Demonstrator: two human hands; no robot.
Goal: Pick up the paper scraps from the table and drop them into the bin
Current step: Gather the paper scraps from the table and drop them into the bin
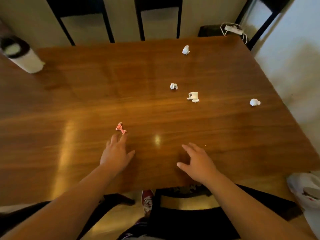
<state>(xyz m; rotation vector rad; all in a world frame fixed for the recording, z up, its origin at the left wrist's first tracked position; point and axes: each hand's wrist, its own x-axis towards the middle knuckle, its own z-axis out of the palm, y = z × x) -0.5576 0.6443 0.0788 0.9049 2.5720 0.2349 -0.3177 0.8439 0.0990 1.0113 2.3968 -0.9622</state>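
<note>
Left hand (116, 155) reaches in, fingers (123, 138) spread and empty, tips just short of the pink scrap (120, 128) on the surface (86, 104). Right hand (197, 161) hovers open, empty. Four white scraps (193, 96) wait beyond the pink scrap. Next: pinch it.

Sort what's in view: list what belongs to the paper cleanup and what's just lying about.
For the job: pink scrap by the left hand; four white scraps; right hand; bin.

Lying about: power strip, plastic bag, chairs.
</note>
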